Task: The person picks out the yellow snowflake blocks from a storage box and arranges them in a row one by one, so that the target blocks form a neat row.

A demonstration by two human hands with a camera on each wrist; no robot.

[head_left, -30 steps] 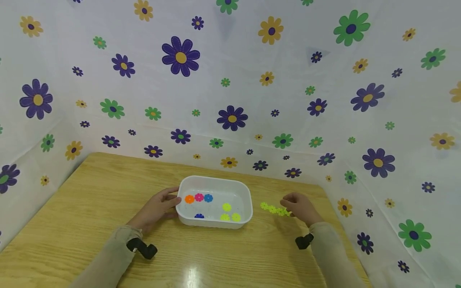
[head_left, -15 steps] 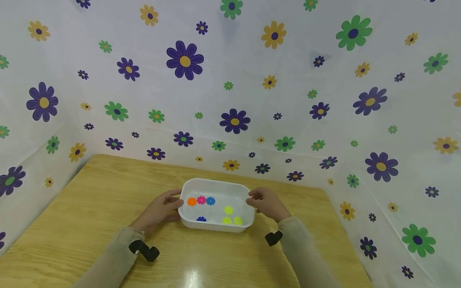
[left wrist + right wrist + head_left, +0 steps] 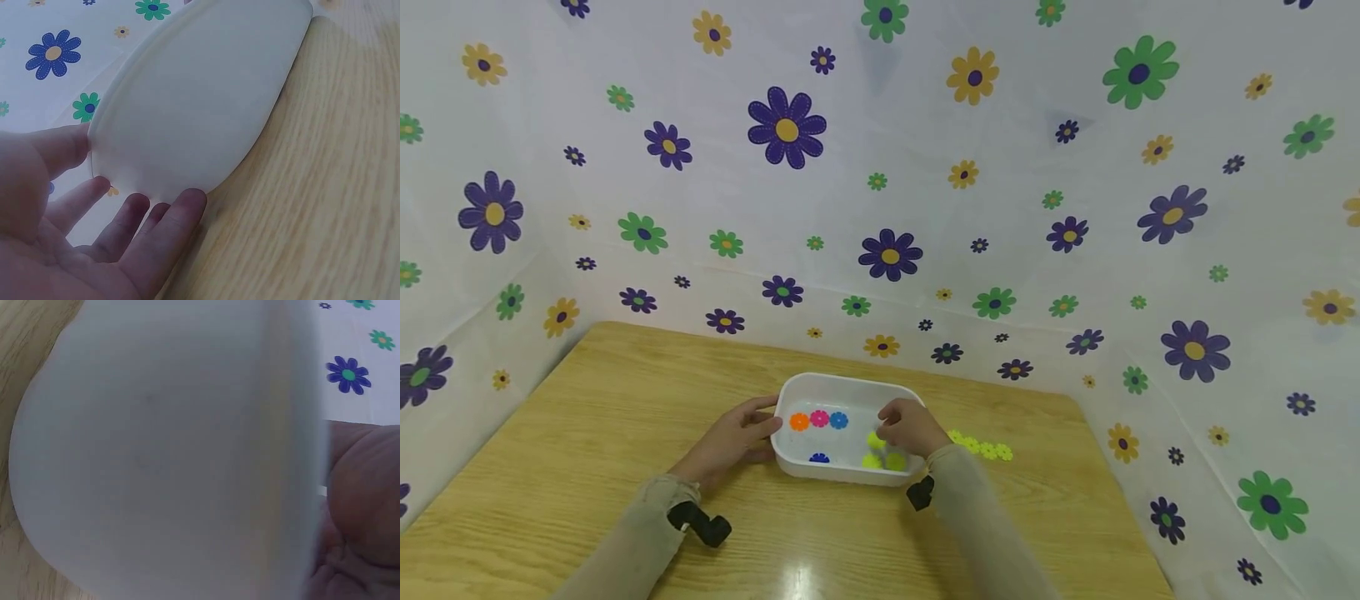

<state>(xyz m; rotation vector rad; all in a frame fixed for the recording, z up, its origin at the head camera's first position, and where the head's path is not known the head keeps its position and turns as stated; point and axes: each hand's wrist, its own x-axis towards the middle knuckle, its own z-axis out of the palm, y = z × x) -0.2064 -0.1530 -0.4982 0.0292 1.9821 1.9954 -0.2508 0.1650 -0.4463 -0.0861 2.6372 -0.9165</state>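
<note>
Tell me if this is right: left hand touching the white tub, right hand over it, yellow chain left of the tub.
Wrong side: the yellow chain lies right of the white tub, as the head view shows. The rest stands: left hand touching it, right hand over it.

In the head view, the lower part of the dark blue piece [image 3: 819, 457] is hidden by the near wall of the white tray [image 3: 838, 472]. Just right of the tray, the row of yellow pieces [image 3: 988, 451] is partly covered by the right hand [image 3: 913, 427]; whether anything is pinched inside the tray cannot be told. In the right wrist view, its fingertips are concealed behind the tray's blurred rim.
</note>
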